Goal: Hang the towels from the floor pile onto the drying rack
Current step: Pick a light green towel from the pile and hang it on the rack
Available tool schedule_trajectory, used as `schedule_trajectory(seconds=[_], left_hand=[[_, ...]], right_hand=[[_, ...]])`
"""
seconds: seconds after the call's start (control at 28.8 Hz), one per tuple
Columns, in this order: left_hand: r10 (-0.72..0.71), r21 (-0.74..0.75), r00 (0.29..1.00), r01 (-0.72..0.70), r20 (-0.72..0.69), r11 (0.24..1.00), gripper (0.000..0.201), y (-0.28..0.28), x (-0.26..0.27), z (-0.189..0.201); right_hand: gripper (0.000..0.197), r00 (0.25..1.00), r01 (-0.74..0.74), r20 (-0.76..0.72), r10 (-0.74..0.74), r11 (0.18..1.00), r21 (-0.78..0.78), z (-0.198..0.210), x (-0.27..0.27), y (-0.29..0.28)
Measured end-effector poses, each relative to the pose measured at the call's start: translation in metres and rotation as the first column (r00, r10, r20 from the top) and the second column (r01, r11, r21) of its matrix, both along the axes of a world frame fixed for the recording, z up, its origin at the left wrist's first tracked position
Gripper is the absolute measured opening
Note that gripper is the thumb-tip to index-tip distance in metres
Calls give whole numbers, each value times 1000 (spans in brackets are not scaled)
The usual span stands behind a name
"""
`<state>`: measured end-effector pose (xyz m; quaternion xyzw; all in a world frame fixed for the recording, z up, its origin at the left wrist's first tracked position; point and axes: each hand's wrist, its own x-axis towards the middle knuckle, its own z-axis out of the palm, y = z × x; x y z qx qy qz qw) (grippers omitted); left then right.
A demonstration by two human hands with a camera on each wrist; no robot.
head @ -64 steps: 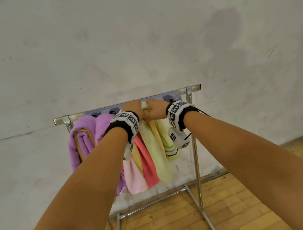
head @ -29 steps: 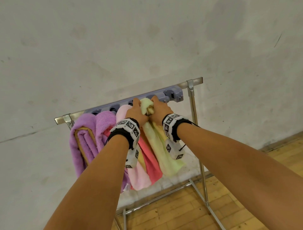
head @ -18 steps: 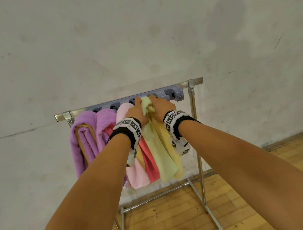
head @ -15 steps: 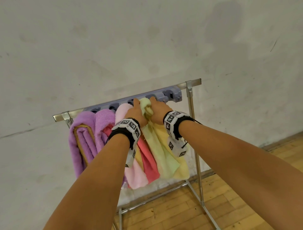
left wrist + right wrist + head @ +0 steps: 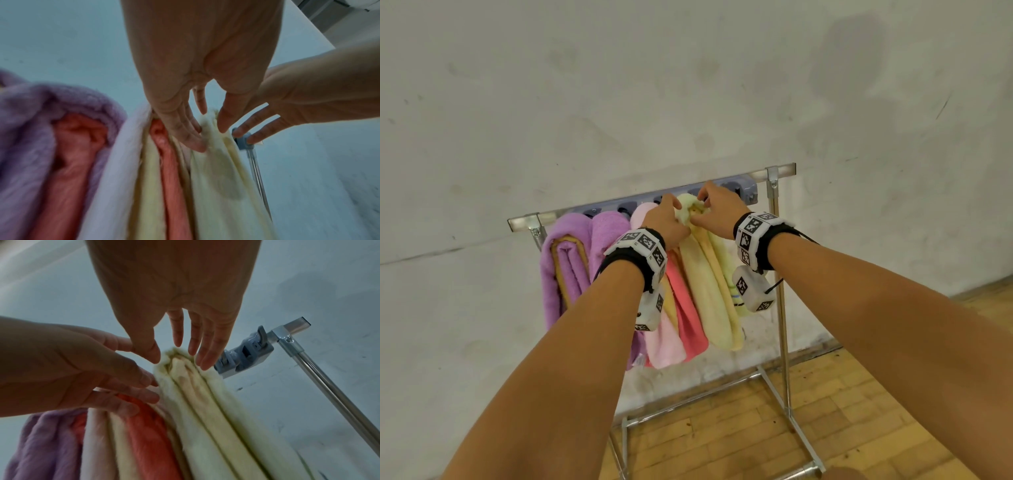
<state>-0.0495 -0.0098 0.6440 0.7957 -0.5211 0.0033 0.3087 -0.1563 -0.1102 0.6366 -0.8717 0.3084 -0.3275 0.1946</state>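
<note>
A pale yellow towel (image 5: 709, 284) hangs folded over the top of the metal drying rack (image 5: 779, 308), to the right of the other towels. My left hand (image 5: 666, 219) is at the left of its top fold, my right hand (image 5: 717, 209) at the right. In the left wrist view my left hand (image 5: 207, 134) lays straight fingers and thumb on either side of the yellow towel (image 5: 222, 186). In the right wrist view my right hand (image 5: 179, 356) touches the yellow towel (image 5: 205, 402) at its crest with straight fingertips. The floor pile is out of view.
Purple towels (image 5: 571, 267), a pink towel (image 5: 664, 342) and a coral towel (image 5: 688, 325) hang to the left. A grey-blue clip strip (image 5: 743, 186) runs along the bar, with bare clips (image 5: 244, 358) just right of my fingers. A white wall stands behind; wooden floor (image 5: 722, 438) lies below.
Both hands stayed at the top of the yellow towel. Its hanging part, spread and swinging half a second ago, now falls in narrow straight folds. My right fingers have lifted and straightened.
</note>
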Motion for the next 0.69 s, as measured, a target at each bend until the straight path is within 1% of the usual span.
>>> schedule_trajectory(seconds=[0.07,0.14,0.28,0.38,0.45,0.52,0.59,0.69], left_hand=[[-23,-39,998,21,-57,999,43,6,-5,-15],[-61,-62,994,56,-91,997,42,9,-7,-41],[-82,-95,992,73,-95,993,37,7,-7,-120],[-83,-31,984,79,-157,996,32,0,-4,-186],[-76,8,982,79,-173,997,29,-6,2,-230],[-59,55,980,71,-189,996,30,-10,7,-274],[-28,104,966,56,-259,993,34,-11,11,-314],[26,213,940,51,-341,976,32,-5,8,-362]], right_hand=[[43,1000,13,-4,-13,1000,6,-11,-4,11],[42,999,23,-26,-23,1000,6,-35,-7,22],[35,998,52,-51,-48,995,85,-109,-9,32],[33,992,83,-112,-65,982,170,-170,-6,31],[32,988,97,-136,-69,973,211,-213,-2,29],[32,983,115,-168,-73,961,253,-258,1,26],[31,969,134,-236,-65,947,291,-298,3,24],[28,939,144,-342,-21,930,337,-350,0,26]])
